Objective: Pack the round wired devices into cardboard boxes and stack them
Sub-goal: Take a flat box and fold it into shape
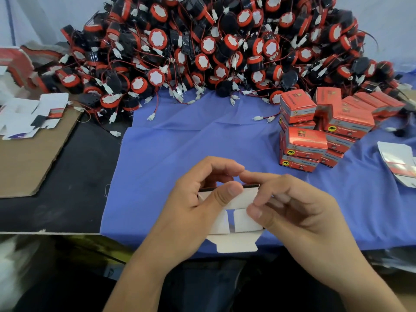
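Both hands hold one unfolded cardboard box (236, 224) above the near edge of the blue cloth (184, 149), its white inside facing me and its flaps hanging toward me. My left hand (198, 199) grips its left side with the thumb across the top edge. My right hand (292, 206) pinches its right side with curled fingers. A big heap of round black-and-red wired devices (202, 48) with white plugs fills the far side of the table. Closed red boxes (315, 129) are stacked at the right.
Flat unfolded box blanks (33, 113) lie on a brown cardboard sheet (29, 158) at the left. Another flat blank (398, 163) lies at the right edge. Loose plugs and red wires trail onto the cloth in front of the heap.
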A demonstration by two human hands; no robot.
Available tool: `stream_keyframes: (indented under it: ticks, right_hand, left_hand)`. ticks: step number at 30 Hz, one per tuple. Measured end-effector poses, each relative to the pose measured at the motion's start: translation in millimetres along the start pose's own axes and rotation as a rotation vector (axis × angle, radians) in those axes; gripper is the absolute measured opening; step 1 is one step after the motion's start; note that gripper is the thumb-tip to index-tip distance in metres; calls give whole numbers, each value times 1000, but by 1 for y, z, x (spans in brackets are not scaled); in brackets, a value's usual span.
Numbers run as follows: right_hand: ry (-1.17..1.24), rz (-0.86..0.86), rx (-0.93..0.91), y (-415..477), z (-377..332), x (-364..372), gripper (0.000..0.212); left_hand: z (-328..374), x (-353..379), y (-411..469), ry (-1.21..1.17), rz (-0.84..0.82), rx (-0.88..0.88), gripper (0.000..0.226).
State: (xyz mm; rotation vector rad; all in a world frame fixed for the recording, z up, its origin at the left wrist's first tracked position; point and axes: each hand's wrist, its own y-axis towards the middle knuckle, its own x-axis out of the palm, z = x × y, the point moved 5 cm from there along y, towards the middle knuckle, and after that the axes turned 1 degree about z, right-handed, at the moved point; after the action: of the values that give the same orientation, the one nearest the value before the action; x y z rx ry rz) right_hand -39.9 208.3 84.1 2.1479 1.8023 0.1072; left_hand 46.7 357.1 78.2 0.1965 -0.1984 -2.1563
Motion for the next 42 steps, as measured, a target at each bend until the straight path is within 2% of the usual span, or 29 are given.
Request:
stream_keyframes:
  ticks: [3, 6, 8, 9, 12, 15, 17, 20, 26, 33, 37, 42]
  right_hand:
    - [-92, -123, -25, 0, -5, 1, 30]
    - [-100, -231, 146, 6, -5, 2, 39]
    - [-324, -203, -17, 1, -8, 4, 54]
    - [-385, -135, -87, -4, -7, 4, 50]
    - [-214, 28, -105, -11, -1, 7, 36]
    - [23, 65, -72, -10, 1, 12, 20]
    - [163, 109, -63, -10, 1, 14, 25]
    - [323, 191, -30, -9, 1, 18, 40]
    - [353, 259, 19, -6, 2, 24, 52]
    - [324, 314, 87, -5, 7, 25, 49]
    - [319, 360, 166, -7, 12, 25, 50]
    - [436, 399, 252, -5, 16, 25, 63]
  left_hand:
    - [1, -3, 0, -46, 20, -24, 22]
    - [0, -5, 0, -79, 66, -43, 18]
    - [1, -4, 1, -72, 86, -40, 16]
    - [2, -3, 2, -56, 94, -27, 16]
    - [6, 1, 1, -19, 82, 31, 23]
    - [12, 4, -2, -151, -15, 75, 29]
    - [18, 4, -6, -208, -113, 109, 30]
    - [22, 8, -11, -112, -213, 192, 51]
    - [24, 10, -12, 16, -139, 240, 66]
    - [22, 15, -11, 95, -87, 234, 79]
    - [20, 18, -9, 123, -80, 211, 79]
    - [17, 20, -9, 169, -59, 218, 77]
